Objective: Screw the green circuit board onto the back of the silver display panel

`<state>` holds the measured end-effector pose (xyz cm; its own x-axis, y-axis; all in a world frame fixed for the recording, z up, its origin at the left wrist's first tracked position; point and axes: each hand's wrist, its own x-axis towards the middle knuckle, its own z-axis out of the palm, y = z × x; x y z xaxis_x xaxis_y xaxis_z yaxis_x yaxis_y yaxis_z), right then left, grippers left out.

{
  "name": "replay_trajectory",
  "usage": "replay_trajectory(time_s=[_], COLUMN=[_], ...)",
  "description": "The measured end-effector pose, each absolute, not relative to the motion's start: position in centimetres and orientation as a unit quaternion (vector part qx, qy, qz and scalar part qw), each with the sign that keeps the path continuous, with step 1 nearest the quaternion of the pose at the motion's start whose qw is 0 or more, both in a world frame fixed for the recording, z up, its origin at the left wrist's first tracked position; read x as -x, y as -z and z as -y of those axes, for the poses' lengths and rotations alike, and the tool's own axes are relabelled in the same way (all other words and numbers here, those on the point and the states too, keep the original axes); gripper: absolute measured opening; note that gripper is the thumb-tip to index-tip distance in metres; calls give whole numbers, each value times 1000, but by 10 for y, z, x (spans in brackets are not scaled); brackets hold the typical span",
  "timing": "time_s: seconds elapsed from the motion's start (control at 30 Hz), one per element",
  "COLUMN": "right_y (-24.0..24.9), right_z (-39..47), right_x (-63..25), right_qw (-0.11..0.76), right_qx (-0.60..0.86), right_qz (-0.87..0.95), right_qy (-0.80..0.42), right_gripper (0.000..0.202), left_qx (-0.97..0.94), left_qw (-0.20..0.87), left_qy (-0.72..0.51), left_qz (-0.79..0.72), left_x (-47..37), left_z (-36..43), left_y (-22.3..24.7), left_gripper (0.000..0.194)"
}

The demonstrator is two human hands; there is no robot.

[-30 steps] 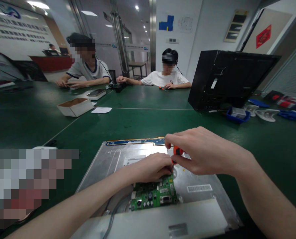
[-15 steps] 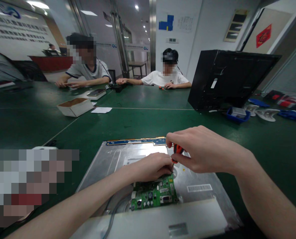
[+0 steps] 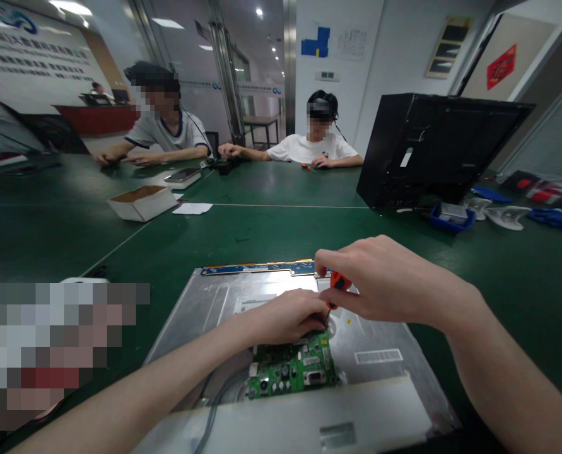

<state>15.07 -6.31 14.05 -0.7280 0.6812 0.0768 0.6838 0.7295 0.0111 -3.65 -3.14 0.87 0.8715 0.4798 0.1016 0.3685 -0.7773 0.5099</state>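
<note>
Partly under left hand [image 3: 304, 310], green circuit board [image 3: 293, 371]

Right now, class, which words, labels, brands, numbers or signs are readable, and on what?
No text is legible enough to quote.
Wall sign: Chinese characters, too blurred.
Red diamond poster: calligraphy, too blurred.
Glass-door lettering: too small.
Barcode label on the metal display panel: too small.
White label by the left hand: too small.
Circuit-board sticker: too small.
</note>
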Motion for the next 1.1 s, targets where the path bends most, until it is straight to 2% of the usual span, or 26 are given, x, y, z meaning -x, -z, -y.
replay_trajectory(time_s=[0.37, 0.6, 0.8, 0.93, 1.1], right_y=[-145, -147, -150, -153, -157], right_z=[63, 63, 61, 61, 64], right_x=[-159, -162, -171, -174, -176], right_qw=[65, 72, 91, 98, 104], right_qx=[368, 372, 380, 386, 387], right_qz=[927, 925, 920, 917, 916], right_qy=[36, 34, 33, 25, 27], right_gripper=[11, 10, 10, 10, 10], left_qx=[-933, -910, -866, -851, -854], left_qw=[262, 320, 281, 252, 284], left_qy=[-109, -132, -204, -122, -4], left_qz=[-223, -228, -359, -444, -436], left_x=[38, 45, 75, 100, 106], left_z=[29, 27, 1, -14, -4], left_y=[-12, -22, -51, -57, -49], left_gripper=[11, 9, 13, 18, 24])
